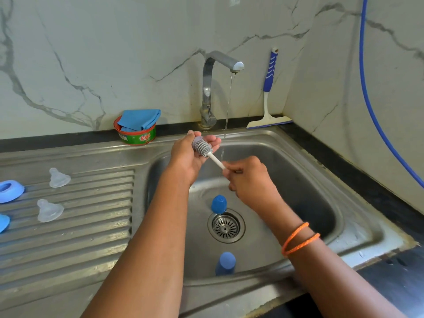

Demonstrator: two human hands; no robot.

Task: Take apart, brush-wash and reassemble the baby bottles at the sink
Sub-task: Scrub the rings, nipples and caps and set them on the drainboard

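Over the steel sink (305,180) my right hand (249,174) grips the white handle of a bottle brush (203,148). Its grey ribbed head lies in the cupped palm of my left hand (188,154), just left of the thin stream from the tap (220,65). Two blue bottle caps lie in the basin: one (219,204) beside the drain (226,226), one (226,263) near the front wall. On the ribbed drainboard (91,221) lie two clear teats (58,177) (49,210) and two blue collar rings (10,190) (3,222) at the left edge.
A green and red soap tub (137,136) with a blue cloth (140,119) on it stands behind the drainboard. A blue-handled squeegee (268,97) leans in the back right corner. A blue hose (376,115) hangs down the right wall.
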